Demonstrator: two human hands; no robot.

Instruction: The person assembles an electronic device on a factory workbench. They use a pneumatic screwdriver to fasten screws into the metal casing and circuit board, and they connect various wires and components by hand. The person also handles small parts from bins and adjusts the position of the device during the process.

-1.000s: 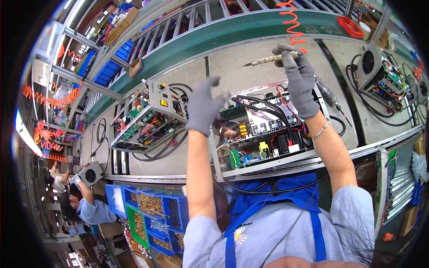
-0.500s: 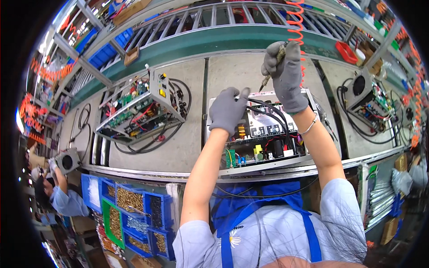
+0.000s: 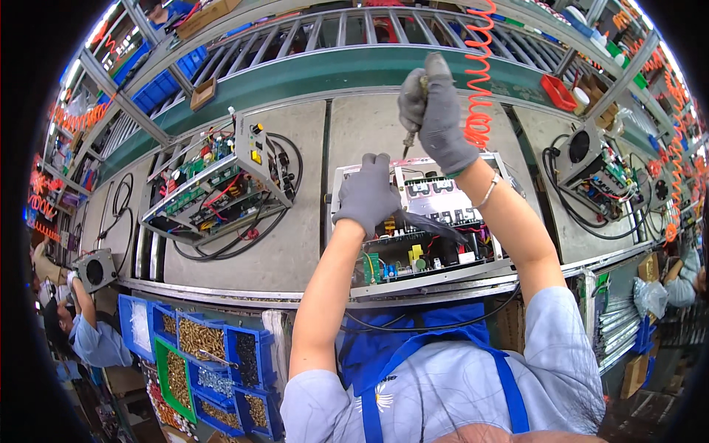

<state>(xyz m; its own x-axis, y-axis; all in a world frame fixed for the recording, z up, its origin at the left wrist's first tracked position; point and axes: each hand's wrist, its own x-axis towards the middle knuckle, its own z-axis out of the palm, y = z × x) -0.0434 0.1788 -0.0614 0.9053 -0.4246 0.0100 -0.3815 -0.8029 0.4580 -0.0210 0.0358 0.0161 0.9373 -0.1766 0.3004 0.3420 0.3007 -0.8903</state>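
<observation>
My right hand [image 3: 437, 118], in a grey glove, is closed around a slim screwdriver [image 3: 408, 142] with a dark bit pointing down. The bit tip is at the far edge of an open metal chassis [image 3: 424, 286]. My left hand [image 3: 367, 193], also gloved, is over the left part of the chassis, fingers bent toward its far edge. A black cable [image 3: 432, 224], smeared by motion, comes out from under the left palm, which seems to grip it. Circuit boards, a green board [image 3: 371, 267] among them, fill the chassis. The left fingertips are partly hidden.
A second open chassis [image 3: 221, 181] with looped cable stands left, another [image 3: 591, 173] right. An orange coiled hose [image 3: 478, 74] hangs beside my right hand. Blue bins [image 3: 255, 358] of screws and fittings sit below the bench at left. A roller conveyor [image 3: 354, 31] runs behind; co-workers are at both sides.
My right hand has moved left and brought the screwdriver tip to the chassis's far edge. My left hand has shifted slightly left, and the black cable has dropped lower across the chassis.
</observation>
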